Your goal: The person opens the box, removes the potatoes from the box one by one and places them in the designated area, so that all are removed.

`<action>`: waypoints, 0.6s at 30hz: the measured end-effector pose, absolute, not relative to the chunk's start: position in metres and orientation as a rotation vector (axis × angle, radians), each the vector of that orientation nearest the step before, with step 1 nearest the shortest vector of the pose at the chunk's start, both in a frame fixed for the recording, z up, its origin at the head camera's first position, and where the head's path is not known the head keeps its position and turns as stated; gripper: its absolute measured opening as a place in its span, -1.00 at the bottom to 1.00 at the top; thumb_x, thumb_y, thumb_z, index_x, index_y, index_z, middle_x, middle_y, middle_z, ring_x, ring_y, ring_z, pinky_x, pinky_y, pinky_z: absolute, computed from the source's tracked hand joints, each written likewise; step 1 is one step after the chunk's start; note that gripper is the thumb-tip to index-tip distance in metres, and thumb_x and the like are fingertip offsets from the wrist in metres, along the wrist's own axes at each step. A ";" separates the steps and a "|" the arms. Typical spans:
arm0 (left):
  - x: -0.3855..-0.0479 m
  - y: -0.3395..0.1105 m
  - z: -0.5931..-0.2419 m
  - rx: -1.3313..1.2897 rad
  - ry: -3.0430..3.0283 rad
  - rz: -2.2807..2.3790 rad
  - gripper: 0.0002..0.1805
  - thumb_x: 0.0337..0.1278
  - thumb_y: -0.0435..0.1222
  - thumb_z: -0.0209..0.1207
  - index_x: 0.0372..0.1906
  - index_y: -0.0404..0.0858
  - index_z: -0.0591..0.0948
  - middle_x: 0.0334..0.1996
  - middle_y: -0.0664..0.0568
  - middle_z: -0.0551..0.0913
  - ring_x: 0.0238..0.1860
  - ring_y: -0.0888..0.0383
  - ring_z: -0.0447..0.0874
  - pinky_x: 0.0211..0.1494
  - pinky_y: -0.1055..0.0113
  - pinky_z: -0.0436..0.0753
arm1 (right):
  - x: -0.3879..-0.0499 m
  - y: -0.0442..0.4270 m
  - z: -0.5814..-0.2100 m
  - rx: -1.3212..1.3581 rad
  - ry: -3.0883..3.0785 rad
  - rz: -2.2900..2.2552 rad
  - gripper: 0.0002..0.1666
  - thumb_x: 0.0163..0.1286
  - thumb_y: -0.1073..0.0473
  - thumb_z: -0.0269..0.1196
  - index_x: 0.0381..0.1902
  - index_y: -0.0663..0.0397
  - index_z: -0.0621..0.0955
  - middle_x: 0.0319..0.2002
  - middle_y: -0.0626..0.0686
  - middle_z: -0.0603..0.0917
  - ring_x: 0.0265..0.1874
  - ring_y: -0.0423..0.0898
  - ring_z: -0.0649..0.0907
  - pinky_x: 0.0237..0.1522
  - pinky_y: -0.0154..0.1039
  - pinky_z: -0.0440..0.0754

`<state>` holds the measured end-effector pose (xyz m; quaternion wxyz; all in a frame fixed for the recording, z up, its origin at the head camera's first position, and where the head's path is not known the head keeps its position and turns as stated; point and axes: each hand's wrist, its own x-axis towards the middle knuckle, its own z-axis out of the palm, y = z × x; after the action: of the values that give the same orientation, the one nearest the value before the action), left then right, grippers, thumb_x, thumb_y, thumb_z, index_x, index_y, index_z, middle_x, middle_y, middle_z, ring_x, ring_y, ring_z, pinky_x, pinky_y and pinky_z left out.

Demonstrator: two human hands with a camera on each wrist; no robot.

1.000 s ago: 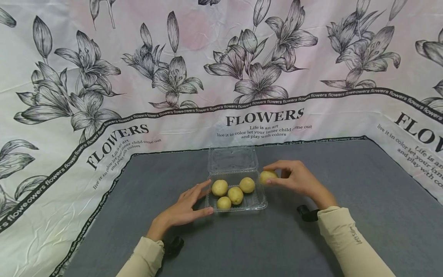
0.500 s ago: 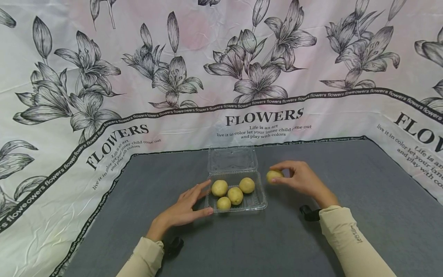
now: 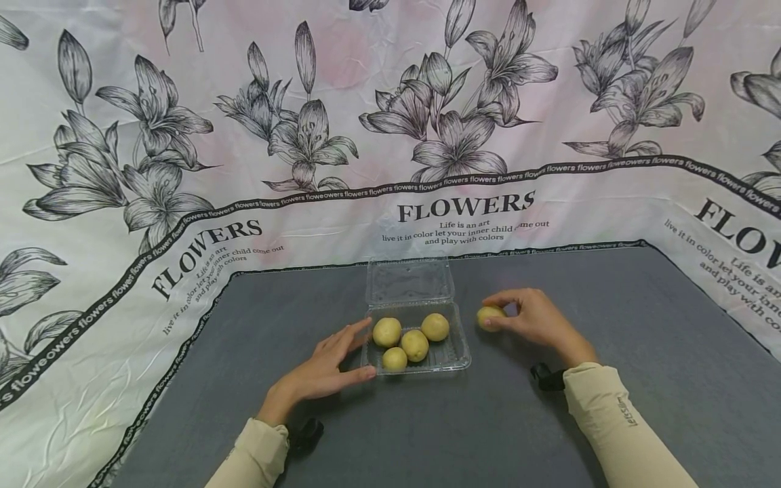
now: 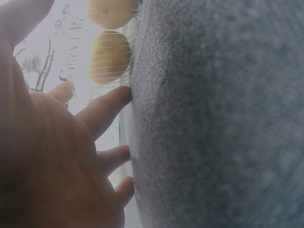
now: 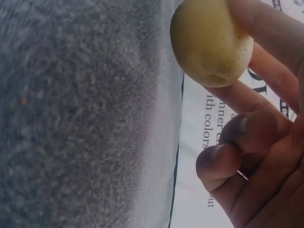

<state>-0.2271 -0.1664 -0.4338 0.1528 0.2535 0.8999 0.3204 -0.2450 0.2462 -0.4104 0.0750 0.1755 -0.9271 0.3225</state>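
A clear plastic box [image 3: 456,354] with its lid [image 3: 410,281] laid back holds several round yellow potatoes [image 3: 415,345]. At its left side rests my left hand [image 3: 326,366], fingers spread and touching the box edge; the left wrist view shows this hand [image 4: 71,147] beside two potatoes [image 4: 110,57] behind the clear wall. To the right of the box, my right hand [image 3: 537,320] pinches another potato [image 3: 490,318] between thumb and fingers. In the right wrist view the hand [image 5: 270,128] grips that potato [image 5: 209,42], with its other fingers curled below.
The grey tabletop [image 3: 427,434] stretches around the box. Behind and at the sides hangs a white cloth [image 3: 342,230] printed with flowers and lettering. Black straps [image 3: 549,377] sit at both wrists.
My right hand has moved right and slightly down with the potato, away from the box edge. The left hand and the box have stayed in place.
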 end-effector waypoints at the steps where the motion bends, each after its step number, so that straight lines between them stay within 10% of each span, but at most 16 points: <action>1: -0.227 -0.166 -0.434 0.726 2.582 0.920 -0.01 0.31 0.25 0.17 0.64 0.34 -0.16 0.60 0.20 0.17 0.68 -0.01 -0.20 0.59 -0.29 -0.18 | -0.245 0.247 -0.411 0.530 -2.782 0.963 -0.56 0.25 0.01 0.50 0.02 0.12 0.77 -0.11 0.08 0.82 -0.39 -0.10 0.54 -0.37 -0.30 0.46; 18: -0.227 -0.167 -0.433 0.740 2.571 0.934 -0.02 0.33 0.23 0.17 0.64 0.32 -0.15 0.60 0.18 0.17 0.68 -0.03 -0.19 0.58 -0.32 -0.17 | -0.247 0.249 -0.417 0.512 -2.799 0.958 -0.56 0.24 0.03 0.51 0.02 0.13 0.77 -0.12 0.08 0.82 -0.32 -0.13 0.60 -0.32 -0.28 0.48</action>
<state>-0.2273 -0.1674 -0.4327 0.1532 0.2580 0.8966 0.3257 -0.2472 0.2494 -0.4171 0.0695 0.1700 -0.9300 0.3184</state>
